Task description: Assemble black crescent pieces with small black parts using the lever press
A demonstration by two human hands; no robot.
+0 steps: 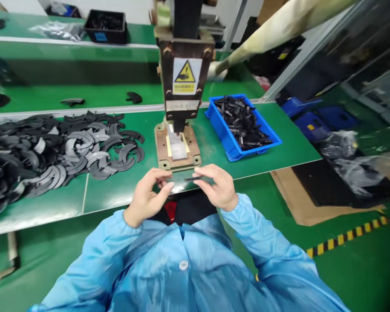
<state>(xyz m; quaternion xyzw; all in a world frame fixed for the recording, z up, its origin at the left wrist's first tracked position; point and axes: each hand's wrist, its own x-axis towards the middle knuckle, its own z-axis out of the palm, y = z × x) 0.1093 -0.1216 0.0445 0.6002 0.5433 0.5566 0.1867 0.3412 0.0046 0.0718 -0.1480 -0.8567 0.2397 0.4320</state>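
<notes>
My right hand (217,186) pinches a small thin black strip (191,178) between thumb and fingers, just over the front edge of the green workbench. Its far end points toward my left hand (149,193), whose thumb and curled fingers are apart with nothing visible between them. Directly beyond both hands stands a press (185,69) with a hand-warning label. Under its ram is a metal base plate (164,164) carrying a pale strip-shaped fixture (178,151). Right of the press, a blue bin (229,151) is full of slim black pieces (240,121).
A wide pile of curved black and grey parts (81,147) covers the bench's left side. Behind it, a black bin (105,26) and a plastic bag (61,31) sit on a rear green surface. At right are cardboard (292,195) and striped floor tape (347,236).
</notes>
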